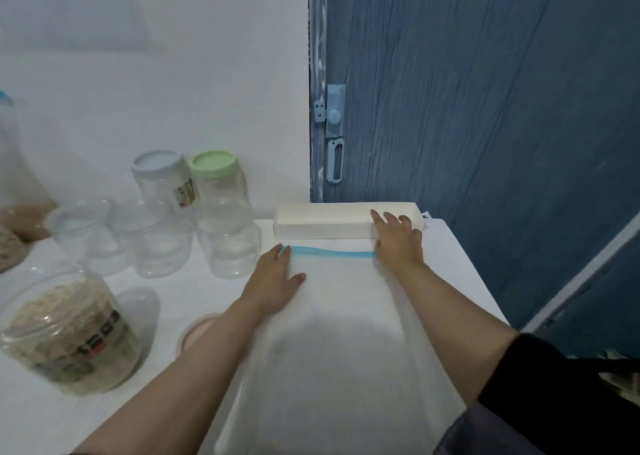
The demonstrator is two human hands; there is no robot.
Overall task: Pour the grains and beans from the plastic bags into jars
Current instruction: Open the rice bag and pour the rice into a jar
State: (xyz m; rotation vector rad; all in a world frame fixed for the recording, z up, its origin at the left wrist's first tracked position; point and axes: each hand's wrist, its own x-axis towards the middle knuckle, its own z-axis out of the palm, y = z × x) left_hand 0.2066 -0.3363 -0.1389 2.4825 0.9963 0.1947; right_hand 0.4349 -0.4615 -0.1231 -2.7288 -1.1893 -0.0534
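Note:
An empty clear plastic bag (339,333) with a blue zip strip lies flat on the white table (173,295). My left hand (273,281) presses flat on the bag's left top corner, fingers spread. At the right top corner my right hand (398,240) lies flat too, its fingertips reaching the white box (322,224). A lidless jar of pale grains (69,333) stands at the near left. Several empty clear jars (156,243) stand behind it, one with a green lid (214,165) and one with a pale lid (157,163).
A pinkish lid (197,330) lies by my left forearm. At the far left edge another container of grains (20,222) shows partly. A blue door (485,108) with a latch stands behind the table's right side, and a white wall is behind the jars.

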